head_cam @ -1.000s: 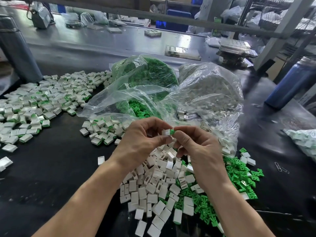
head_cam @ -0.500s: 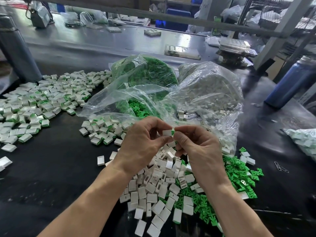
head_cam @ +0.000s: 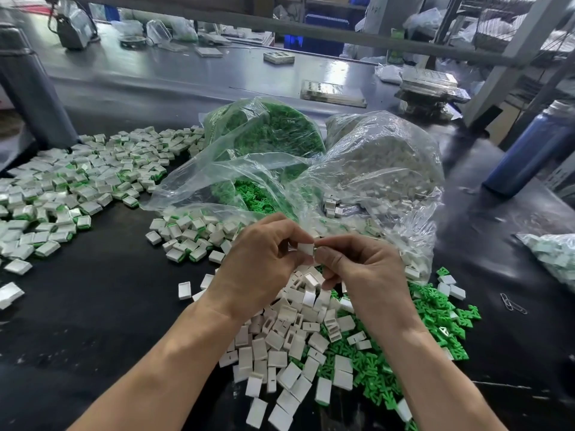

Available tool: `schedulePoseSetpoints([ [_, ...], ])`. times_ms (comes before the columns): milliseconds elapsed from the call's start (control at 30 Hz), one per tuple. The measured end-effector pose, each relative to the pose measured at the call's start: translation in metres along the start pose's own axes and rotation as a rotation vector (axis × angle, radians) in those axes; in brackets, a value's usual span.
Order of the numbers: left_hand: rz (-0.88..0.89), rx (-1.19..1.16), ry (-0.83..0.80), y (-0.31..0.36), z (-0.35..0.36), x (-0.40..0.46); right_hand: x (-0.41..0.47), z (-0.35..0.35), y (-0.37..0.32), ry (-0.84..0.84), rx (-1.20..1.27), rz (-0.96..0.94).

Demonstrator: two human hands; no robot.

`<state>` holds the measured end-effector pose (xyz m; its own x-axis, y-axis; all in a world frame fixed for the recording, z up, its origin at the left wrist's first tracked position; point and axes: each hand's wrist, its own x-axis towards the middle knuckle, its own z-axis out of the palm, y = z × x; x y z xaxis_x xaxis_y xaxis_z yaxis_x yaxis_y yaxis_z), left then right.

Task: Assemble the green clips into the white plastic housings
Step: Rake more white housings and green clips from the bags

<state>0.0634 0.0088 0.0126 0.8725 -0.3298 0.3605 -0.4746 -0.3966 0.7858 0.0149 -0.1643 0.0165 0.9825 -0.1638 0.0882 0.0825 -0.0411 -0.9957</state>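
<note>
Housing (head_cam: 306, 248), a small white one, sits pinched between the two hands above the black table (head_cam: 93, 306). In the head view, the left hand (head_cam: 261, 262) curls nearly closed, thumb and fingers gripping the housing's left side. The right hand (head_cam: 361, 269) meets it from the other side, fingertips pressed together against the housing's right edge; whether a clip lies between them cannot be told.

Directly under the hands lies a pile of loose housings (head_cam: 280, 353), and just right of that pile a spread of green clips (head_cam: 435, 318) covers the table. Behind the hands stand two clear bags touching each other: the clip bag (head_cam: 267, 132) on the left and the housing bag (head_cam: 382, 163) on the right. A small cluster of assembled pieces (head_cam: 186, 234) lies just left of the hands, and a wider heap (head_cam: 71, 185) spreads farther left. A paperclip (head_cam: 512, 303) rests right of the clips, and a blue bottle (head_cam: 529, 147) stands well beyond the housing bag.
</note>
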Motion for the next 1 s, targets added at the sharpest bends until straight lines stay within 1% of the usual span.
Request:
schedulePoseSetpoints([
  [100,-0.004,-0.004,-0.058,-0.002,-0.001,0.001,0.001,-0.003,-0.001,-0.028,-0.027,0.026],
  [167,-0.005,-0.015,-0.065,-0.002,0.000,0.001,0.001,-0.005,-0.001,-0.033,-0.020,0.040],
  [300,0.009,-0.031,0.037,-0.001,0.004,0.002,0.001,-0.003,0.001,0.021,0.137,0.097],
  [400,0.026,-0.014,0.096,-0.001,0.007,0.001,0.001,-0.002,0.001,0.004,0.195,0.143],
  [500,0.038,-0.002,0.103,-0.001,0.008,0.000,0.000,-0.002,0.001,-0.035,0.152,0.160],
  [567,0.049,0.015,0.088,-0.001,0.007,-0.001,0.000,-0.003,0.001,-0.047,0.073,0.138],
  [767,0.059,0.023,-0.017,-0.002,0.001,0.000,0.000,-0.011,-0.002,-0.117,-0.142,0.078],
  [933,0.113,0.067,-0.110,0.000,-0.001,0.002,-0.001,-0.014,-0.005,-0.153,-0.188,0.077],
  [1000,0.117,0.059,-0.082,0.000,0.000,0.002,-0.001,-0.012,-0.006,-0.139,-0.166,0.062],
])
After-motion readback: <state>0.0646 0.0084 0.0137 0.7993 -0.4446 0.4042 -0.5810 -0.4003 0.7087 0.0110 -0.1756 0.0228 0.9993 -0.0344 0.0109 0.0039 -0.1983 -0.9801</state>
